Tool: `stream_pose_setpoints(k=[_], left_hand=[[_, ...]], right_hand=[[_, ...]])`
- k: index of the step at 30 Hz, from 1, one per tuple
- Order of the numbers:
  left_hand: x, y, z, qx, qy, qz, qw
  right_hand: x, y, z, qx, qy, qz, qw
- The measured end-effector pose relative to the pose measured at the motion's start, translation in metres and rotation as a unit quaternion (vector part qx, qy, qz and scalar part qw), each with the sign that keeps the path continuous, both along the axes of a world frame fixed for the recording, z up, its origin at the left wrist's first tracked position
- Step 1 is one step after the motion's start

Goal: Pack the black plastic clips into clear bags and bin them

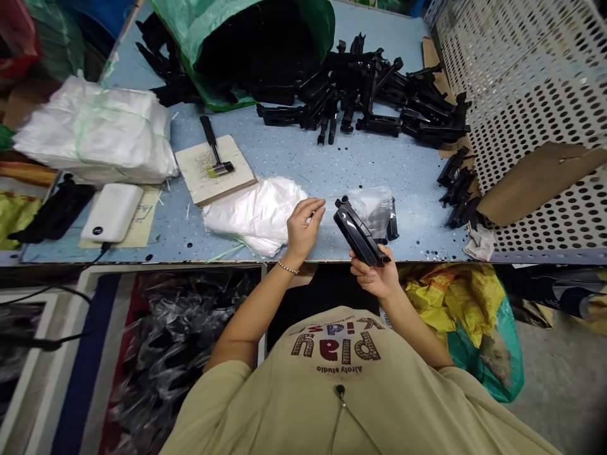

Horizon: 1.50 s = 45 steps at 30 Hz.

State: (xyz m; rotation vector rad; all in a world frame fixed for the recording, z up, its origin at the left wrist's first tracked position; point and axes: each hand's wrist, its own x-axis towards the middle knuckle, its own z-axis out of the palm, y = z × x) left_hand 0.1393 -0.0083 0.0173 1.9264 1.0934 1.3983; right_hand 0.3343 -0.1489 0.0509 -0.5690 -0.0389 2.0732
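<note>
My right hand is closed around the lower end of a long black plastic part, held tilted over the table's front edge. Level with it, my left hand has its fingers stretched out and the thumb a little apart. I see nothing between them. Just beyond the black part lies a clear plastic bag, with another dark piece at its right end. Beside my left hand is a stack of white plastic bags.
A hammer rests on a wooden board. Farther back, a green sack and a heap of black parts spread across the table. Left are bundled white bags and a white power bank. A perforated panel borders the right.
</note>
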Motion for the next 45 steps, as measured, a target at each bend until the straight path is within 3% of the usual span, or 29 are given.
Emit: stream_pose_setpoints(k=[3,8,11,14,16,19,21,22,24,28,31,33,34,37,40,43,45], left_hand=[[0.010,0.004,-0.009,0.054,-0.002,0.007,0.999],[0.023,-0.005,-0.027,0.182,0.097,0.018,0.978],[0.025,-0.030,-0.033,0.257,0.108,-0.067,0.958],[0.023,-0.055,-0.035,0.254,0.074,-0.161,0.951],[0.020,-0.060,-0.035,0.194,0.056,-0.162,0.966],[0.013,-0.052,-0.031,0.085,0.059,-0.170,0.980],[0.006,-0.043,-0.024,0.054,0.075,-0.207,0.974],[0.001,-0.040,-0.018,0.056,0.080,-0.224,0.970],[-0.011,-0.039,-0.004,0.066,0.077,-0.236,0.967],[-0.041,-0.055,0.030,0.038,0.039,-0.205,0.977],[-0.058,-0.068,0.046,0.011,0.013,-0.175,0.984],[-0.064,-0.072,0.049,0.003,0.009,-0.153,0.988],[-0.065,-0.072,0.049,0.004,0.014,-0.145,0.989],[-0.061,-0.070,0.042,0.002,0.039,-0.143,0.989],[-0.062,-0.068,0.037,-0.036,0.034,-0.163,0.985],[-0.090,-0.080,0.043,-0.113,0.024,-0.142,0.983],[-0.125,-0.094,0.054,-0.185,0.056,-0.099,0.976]], right_hand=[[-0.001,0.000,0.003,-0.037,0.017,-0.008,0.999],[-0.007,0.002,0.002,-0.085,0.053,-0.051,0.994],[-0.006,0.012,-0.002,-0.054,0.011,-0.102,0.993],[-0.006,0.027,-0.009,-0.004,-0.160,-0.162,0.974],[-0.009,0.033,-0.014,0.030,-0.348,-0.163,0.923],[-0.022,0.036,-0.017,0.098,-0.624,-0.111,0.767],[-0.032,0.034,-0.013,0.159,-0.713,-0.082,0.678],[-0.036,0.032,-0.009,0.192,-0.723,-0.068,0.660],[-0.042,0.029,-0.001,0.253,-0.695,-0.036,0.672],[-0.045,0.029,0.010,0.318,-0.576,0.015,0.753],[-0.044,0.039,0.011,0.306,-0.477,-0.017,0.824],[-0.044,0.049,0.015,0.288,-0.463,-0.057,0.836],[-0.045,0.055,0.018,0.292,-0.483,-0.063,0.823],[-0.054,0.063,0.035,0.364,-0.564,-0.026,0.741],[-0.066,0.059,0.051,0.483,-0.528,0.038,0.697],[-0.058,0.053,0.053,0.553,-0.479,0.104,0.673],[-0.032,0.054,0.047,0.512,-0.560,0.075,0.647]])
